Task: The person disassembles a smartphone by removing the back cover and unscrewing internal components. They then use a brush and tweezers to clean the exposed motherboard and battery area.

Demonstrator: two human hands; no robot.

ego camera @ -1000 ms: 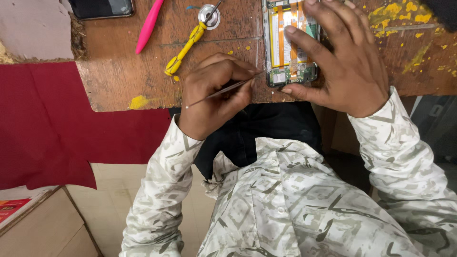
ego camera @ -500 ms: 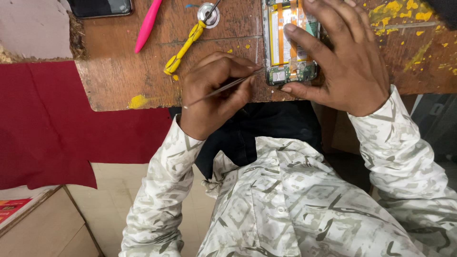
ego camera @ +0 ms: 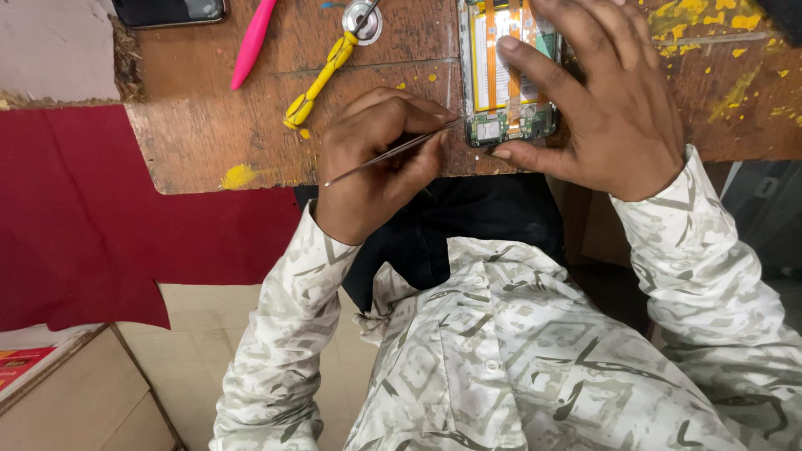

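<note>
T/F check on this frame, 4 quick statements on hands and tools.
1. The left hand grips thin metal tweezers. True.
2. The opened smartphone has its back cover on. False: its orange inner parts and green circuit board are exposed.
3. The right hand holds the opened smartphone against the worn wooden table. True.
4. The pink plastic pry tool is in the right hand. False: it lies untouched on the table, left of the yellow-handled tool.

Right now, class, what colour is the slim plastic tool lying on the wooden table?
Pink tool, clearest in the head view.
</note>
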